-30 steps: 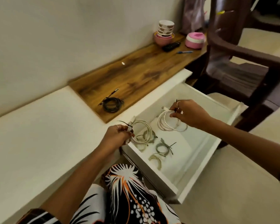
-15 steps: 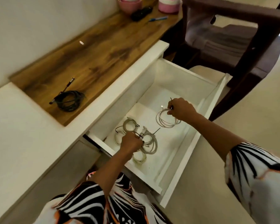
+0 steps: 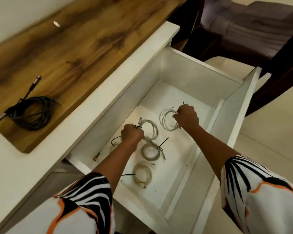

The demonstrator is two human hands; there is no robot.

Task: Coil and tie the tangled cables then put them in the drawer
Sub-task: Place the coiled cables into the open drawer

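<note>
The white drawer (image 3: 236,115) stands pulled out below the counter. My right hand (image 3: 187,116) grips a tied white cable coil (image 3: 167,121) low over the drawer floor. My left hand (image 3: 132,134) holds a grey-white cable coil (image 3: 150,130) by its black tie, down inside the drawer. Two more tied pale coils lie on the drawer floor, one in the middle (image 3: 150,152) and one nearer me (image 3: 142,174). Another small coil (image 3: 115,143) is partly hidden under my left forearm. A coiled black cable (image 3: 32,115) lies on the wooden top.
The wooden top (image 3: 85,41) runs along the wall, set into a white counter (image 3: 24,166). A dark chair (image 3: 260,27) stands past the drawer at the upper right. A small white scrap (image 3: 56,24) lies on the wood.
Both hands have gone lower into the drawer with their coils. The camera has tilted down and closer, so the far end of the wooden top has left the view.
</note>
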